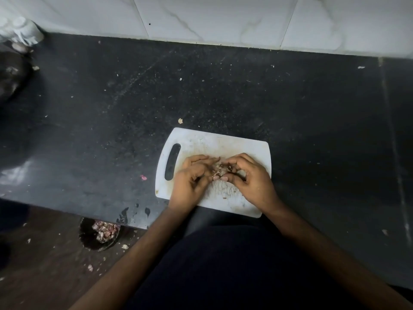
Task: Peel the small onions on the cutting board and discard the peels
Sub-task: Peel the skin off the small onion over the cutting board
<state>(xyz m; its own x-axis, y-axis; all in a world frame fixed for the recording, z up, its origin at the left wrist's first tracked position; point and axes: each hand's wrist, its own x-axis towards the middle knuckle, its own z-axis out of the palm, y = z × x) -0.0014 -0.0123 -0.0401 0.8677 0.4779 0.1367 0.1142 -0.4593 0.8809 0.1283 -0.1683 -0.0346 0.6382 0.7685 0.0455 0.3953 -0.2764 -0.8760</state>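
Observation:
A white cutting board [201, 142] with a handle slot lies on the dark counter. Over its middle, my left hand [192, 180] and my right hand [250, 177] meet with fingers curled around a small clump of brownish onion peels [220, 170]. Both hands pinch the clump from either side. Whether an onion lies inside it is hidden by the fingers. A few peel crumbs [224, 198] rest on the board below my hands.
A dark bin [99, 234] holding pinkish onion peels stands on the floor below the counter's front edge, at the left. Loose peel bits [143, 177] dot the black counter [223, 86]. A white tiled wall [223, 16] runs along the back.

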